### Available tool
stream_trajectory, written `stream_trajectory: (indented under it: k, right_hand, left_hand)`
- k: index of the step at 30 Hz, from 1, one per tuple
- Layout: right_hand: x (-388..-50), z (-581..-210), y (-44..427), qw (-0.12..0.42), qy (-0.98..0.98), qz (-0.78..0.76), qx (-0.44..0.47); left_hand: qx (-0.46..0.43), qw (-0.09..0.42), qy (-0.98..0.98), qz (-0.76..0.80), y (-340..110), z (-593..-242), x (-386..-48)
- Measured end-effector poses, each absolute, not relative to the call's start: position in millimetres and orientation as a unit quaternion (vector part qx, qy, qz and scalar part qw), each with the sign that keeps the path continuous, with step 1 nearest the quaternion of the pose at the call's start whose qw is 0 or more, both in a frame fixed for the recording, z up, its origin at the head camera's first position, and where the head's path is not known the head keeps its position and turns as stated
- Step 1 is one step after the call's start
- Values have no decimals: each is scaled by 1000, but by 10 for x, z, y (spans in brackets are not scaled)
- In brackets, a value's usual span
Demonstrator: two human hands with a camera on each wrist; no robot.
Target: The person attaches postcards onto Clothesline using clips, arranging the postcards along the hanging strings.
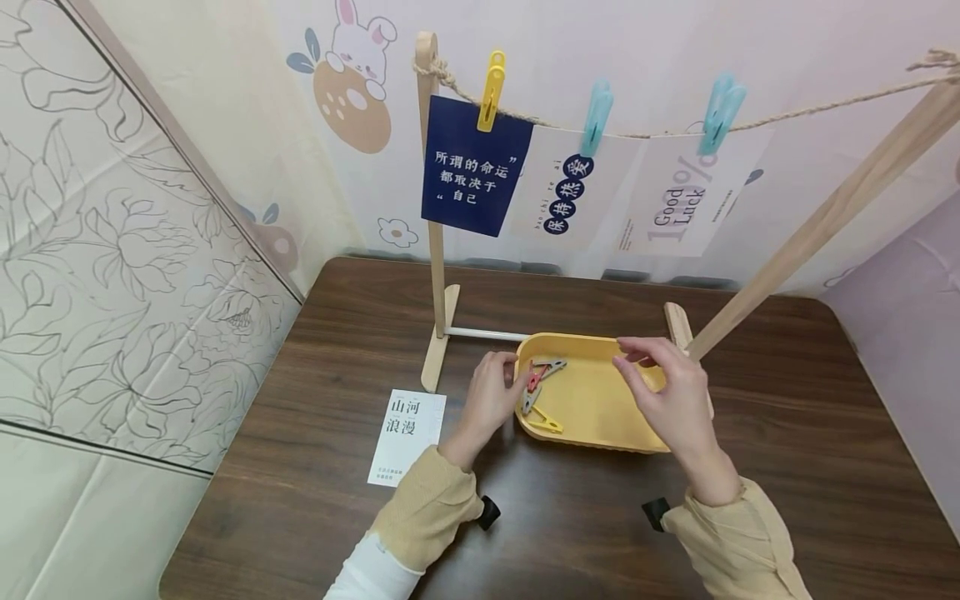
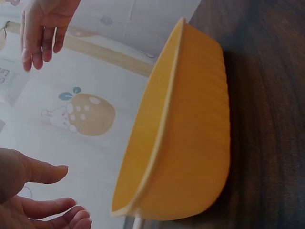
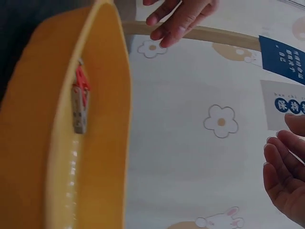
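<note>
A yellow plastic basket (image 1: 600, 392) stands on the table, with several clothespins in its left end: a red one (image 1: 533, 380), a yellow one (image 1: 549, 424) and grey ones (image 1: 553, 366). By the basket's left rim is my left hand (image 1: 489, 400), its fingers loosely bent and holding nothing; in the left wrist view the hand (image 2: 40, 191) shows apart from the basket wall. Over the right end hovers my right hand (image 1: 671, 398), thumb and fingers apart with nothing between them. Left of the basket lies a white card (image 1: 407, 435) with black characters.
A wooden frame (image 1: 437, 208) behind the basket carries a twine line (image 1: 825, 101). From it hang a dark blue card (image 1: 468, 179) under a yellow clothespin (image 1: 491, 92), a pale card (image 1: 551, 171) under a blue clothespin (image 1: 597, 117), and a "Good Luck" card (image 1: 678, 204) under blue clothespins (image 1: 722, 117).
</note>
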State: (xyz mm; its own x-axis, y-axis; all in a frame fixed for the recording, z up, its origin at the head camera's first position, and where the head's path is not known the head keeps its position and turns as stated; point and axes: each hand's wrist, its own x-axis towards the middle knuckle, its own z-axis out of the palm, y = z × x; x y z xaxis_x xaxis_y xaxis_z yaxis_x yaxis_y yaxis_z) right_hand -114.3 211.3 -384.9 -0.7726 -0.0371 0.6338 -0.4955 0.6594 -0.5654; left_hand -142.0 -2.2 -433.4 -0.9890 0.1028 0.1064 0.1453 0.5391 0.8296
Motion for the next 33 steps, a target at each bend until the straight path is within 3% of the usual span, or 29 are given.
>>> stream_trajectory:
  k: [13, 21, 33]
  right_hand:
    - [-1142, -4217, 2015, 229, -900, 341, 145]
    - [-1171, -4392, 1965, 118, -925, 336, 131]
    - [-1297, -4593, 1907, 17, -936, 318, 151]
  left_hand:
    - [-41, -5, -875, -483, -30, -4559, -1408]
    - [-27, -11, -869, -494, -26, -4646, -1413]
    - [-21, -15, -861, -509, -14, -4767, -1430]
